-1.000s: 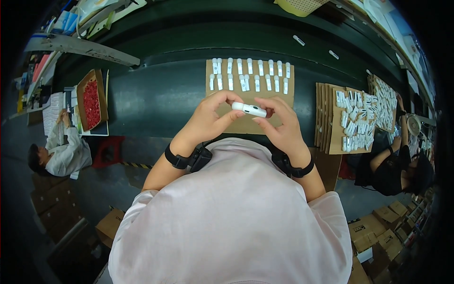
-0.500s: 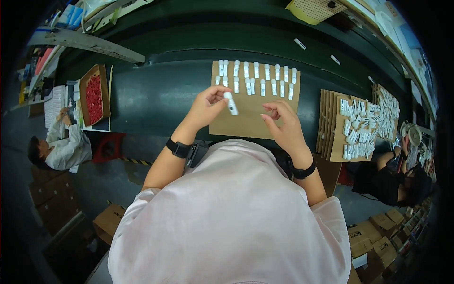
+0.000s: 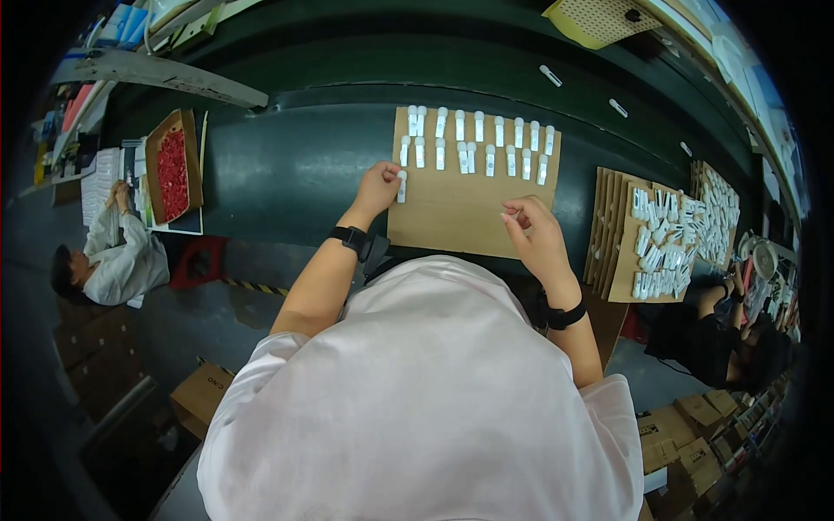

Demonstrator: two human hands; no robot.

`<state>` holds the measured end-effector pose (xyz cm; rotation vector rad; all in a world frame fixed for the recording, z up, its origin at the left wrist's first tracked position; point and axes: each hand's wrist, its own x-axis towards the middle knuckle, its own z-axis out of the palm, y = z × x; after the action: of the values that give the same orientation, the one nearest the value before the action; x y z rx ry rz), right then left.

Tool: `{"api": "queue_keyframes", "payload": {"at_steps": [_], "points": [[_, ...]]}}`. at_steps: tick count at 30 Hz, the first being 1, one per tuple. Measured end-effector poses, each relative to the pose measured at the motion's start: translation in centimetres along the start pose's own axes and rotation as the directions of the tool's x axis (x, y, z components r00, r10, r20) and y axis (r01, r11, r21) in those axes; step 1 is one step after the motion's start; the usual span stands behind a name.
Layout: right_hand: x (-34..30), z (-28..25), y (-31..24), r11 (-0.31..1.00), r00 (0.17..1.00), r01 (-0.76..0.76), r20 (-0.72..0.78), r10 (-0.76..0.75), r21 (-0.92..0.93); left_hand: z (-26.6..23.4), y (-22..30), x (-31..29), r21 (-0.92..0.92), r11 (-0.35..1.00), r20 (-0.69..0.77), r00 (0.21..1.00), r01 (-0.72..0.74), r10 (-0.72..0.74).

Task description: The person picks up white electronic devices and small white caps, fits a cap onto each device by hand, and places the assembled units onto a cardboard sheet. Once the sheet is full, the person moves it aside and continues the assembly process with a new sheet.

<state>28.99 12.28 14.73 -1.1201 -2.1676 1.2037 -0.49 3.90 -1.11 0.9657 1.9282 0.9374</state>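
My left hand (image 3: 378, 189) is at the left edge of a brown cardboard sheet (image 3: 460, 217), its fingers closed at the top of a small white capped stick (image 3: 401, 188). That stick points toward me, over the sheet's left side. Two rows of similar white sticks (image 3: 460, 126) lie along the sheet's far half, roughly upright in the view. My right hand (image 3: 539, 233) hovers over the sheet's right side, thumb and index finger slightly apart, with nothing seen between them.
Right of the sheet, stacked cardboard sheets (image 3: 615, 234) bear many white sticks (image 3: 665, 239). A few loose sticks (image 3: 550, 75) lie farther back. To the left stands a box of red pieces (image 3: 174, 178). One person (image 3: 126, 256) sits at far left, another (image 3: 695, 343) at far right.
My left hand has moved left and brought the white stick from above the sheet's middle to its left edge. My right hand has shifted slightly right, and its fingers have drawn closer together.
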Motion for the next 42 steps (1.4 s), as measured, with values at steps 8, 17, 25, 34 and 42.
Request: {"api": "queue_keyframes", "payload": {"at_steps": [8, 17, 25, 34, 42], "points": [[-0.1, 0.1, 0.8, 1.000, 1.000, 0.013, 0.011, -0.013, -0.023, 0.7, -0.3, 0.8, 0.011, 0.999, -0.043, 0.998, 0.040, -0.040], [0.5, -0.6, 2.2, 0.999, 1.000, -0.011, -0.014, 0.011, -0.037, 0.7, 0.4, 0.2, 0.063, 0.996, -0.140, 0.989, 0.064, -0.054], [6.0, -4.4, 5.6, 0.995, 0.997, -0.066, -0.050, 0.062, -0.071, 0.5, -0.1, -0.1, 0.049, 0.998, -0.206, 0.978, 0.036, -0.025], [19.7, -9.7, 21.0, 0.952, 0.973, -0.095, -0.231, 0.027, -0.291, -0.3, -0.1, -1.0, 0.091, 0.992, -0.310, 0.949, 0.088, -0.056], [27.1, -11.3, 28.5, 0.645, 0.923, -0.385, -0.277, 0.267, -0.660, -1.8, -0.9, -5.3, 0.000, 0.972, -0.459, 0.863, 0.236, -0.210]]}}
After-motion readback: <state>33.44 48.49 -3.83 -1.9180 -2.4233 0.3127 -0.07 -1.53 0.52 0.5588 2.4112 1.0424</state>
